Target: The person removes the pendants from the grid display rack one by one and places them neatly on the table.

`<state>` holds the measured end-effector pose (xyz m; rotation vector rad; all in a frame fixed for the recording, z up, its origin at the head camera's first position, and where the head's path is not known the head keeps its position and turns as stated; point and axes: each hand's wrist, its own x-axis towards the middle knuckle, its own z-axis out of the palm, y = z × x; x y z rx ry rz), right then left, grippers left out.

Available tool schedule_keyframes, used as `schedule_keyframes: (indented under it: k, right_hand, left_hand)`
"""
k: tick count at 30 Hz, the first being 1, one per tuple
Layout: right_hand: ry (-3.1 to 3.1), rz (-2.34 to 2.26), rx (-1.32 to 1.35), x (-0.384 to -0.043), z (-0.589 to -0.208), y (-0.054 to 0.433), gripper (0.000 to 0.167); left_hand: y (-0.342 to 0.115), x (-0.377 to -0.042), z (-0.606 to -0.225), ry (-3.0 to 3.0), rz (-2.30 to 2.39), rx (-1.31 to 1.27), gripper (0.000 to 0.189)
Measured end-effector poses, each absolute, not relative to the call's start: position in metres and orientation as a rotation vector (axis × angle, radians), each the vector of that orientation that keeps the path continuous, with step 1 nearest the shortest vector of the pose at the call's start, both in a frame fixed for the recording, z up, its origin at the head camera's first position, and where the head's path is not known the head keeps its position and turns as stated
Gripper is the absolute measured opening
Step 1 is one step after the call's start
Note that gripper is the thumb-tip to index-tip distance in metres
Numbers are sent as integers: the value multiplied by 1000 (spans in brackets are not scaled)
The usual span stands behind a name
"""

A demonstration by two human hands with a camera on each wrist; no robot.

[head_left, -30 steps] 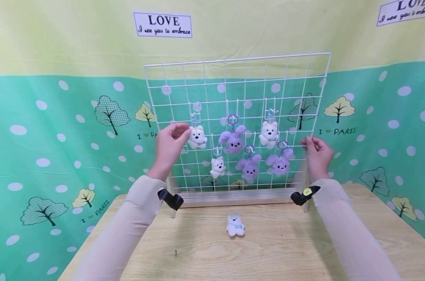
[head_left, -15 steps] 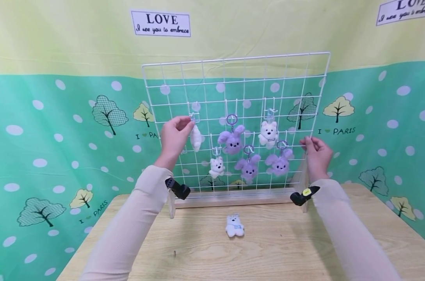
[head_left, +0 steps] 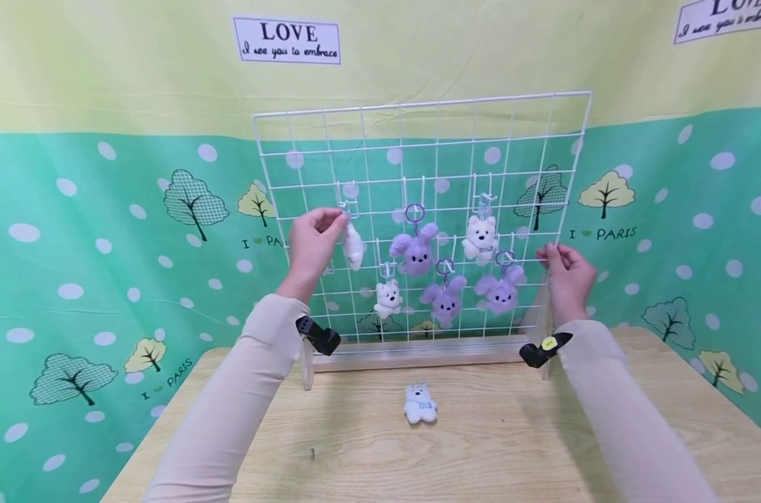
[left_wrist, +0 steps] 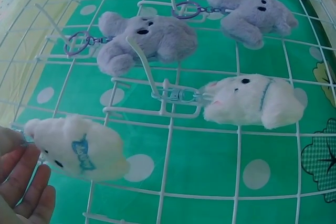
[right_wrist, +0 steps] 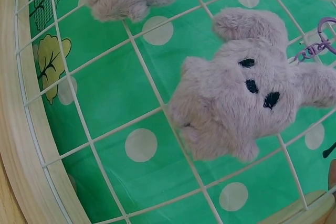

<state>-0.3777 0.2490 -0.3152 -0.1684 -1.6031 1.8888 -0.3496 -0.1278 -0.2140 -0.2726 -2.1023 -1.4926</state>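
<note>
My left hand (head_left: 314,241) pinches the clasp of a white plush dog keychain (head_left: 353,250) at the upper left hook of a white wire grid rack (head_left: 422,104). The plush hangs below the fingertips, turned edge-on in the head view; its blue bow and face show in the left wrist view. My right hand (head_left: 570,276) grips the rack's right edge between thumb and fingers. Also on hooks hang purple plush rabbit keychains (head_left: 416,251) and white plush dogs, one at the upper right (head_left: 481,239) and one lower down (head_left: 389,298).
Another white plush dog (head_left: 421,405) lies face up on the wooden table (head_left: 481,454), in front of the rack's wooden base (head_left: 418,358). A small dark object (head_left: 312,454) is near the table's front left. A green and yellow patterned cloth (head_left: 122,230) surrounds the table.
My left hand has moved right and up, from beside the plush to its clasp. The plush has turned from facing me to edge-on. My right hand has stayed on the rack's edge.
</note>
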Motion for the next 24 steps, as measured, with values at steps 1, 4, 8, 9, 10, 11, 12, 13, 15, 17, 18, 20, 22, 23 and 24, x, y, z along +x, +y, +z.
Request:
schedule_keyframes:
  k: [1,4,8,9,10,11,12,13,15,17,18,20,22,23,24]
  right_hand:
    - [-1605,1890,-171,-377,-315,249,48]
    - [-1617,1881,-177,-377,-315,249,47]
    - [-1617,1880,-178,-378,-315,249,47]
    - [-1615,1881,-179,-378,-315,249,47]
    - [-1607,1886,-177,-378,-315,249,47]
    - [-1605,1885,-177,-379,-315,249,47]
    - [-1610,1874,-176,-379,-315,249,47]
    - [-1610,1868,-173,-379,-315,249,46]
    - [-1611,1858,-166,-380,-315,248,46]
    - [-1613,1852,-160,-380,-315,248,45]
    - [-1613,1851,-156,-379,-314,248,44]
    - [-1607,1860,-154,-379,-314,248,43]
    - [-1604,1870,-155,-379,-314,249,43]
    - [-1605,1871,-155,-378,-314,249,43]
    - [-1604,1874,-154,-378,-315,249,42]
  left_hand:
    - [-128,-350,-215,-2094,-1497,-276,23]
    - [-127,-350,-216,-2063,-1507,-287,21]
    - [-127,-348,-217,-2039,-1511,-288,20]
    - [-127,-348,-217,-2039,-1510,-286,19]
    - [-127,-347,-217,-2038,-1510,-286,19]
    - [-127,-347,-216,-2036,-1510,-287,19]
    - [-128,-346,-216,-2033,-1513,-289,18]
    - [-128,-345,-215,-2026,-1519,-292,17]
    - [-128,-344,-214,-2009,-1534,-298,15]
    - [-129,-342,-213,-1987,-1551,-303,13]
    - [-129,-341,-213,-1978,-1561,-305,12]
    - [-130,-339,-213,-1965,-1578,-307,12]
    - [-130,-337,-213,-1958,-1591,-308,13]
    - [-131,-335,-213,-1955,-1597,-311,14]
    - [-131,-334,-213,-1954,-1602,-315,14]
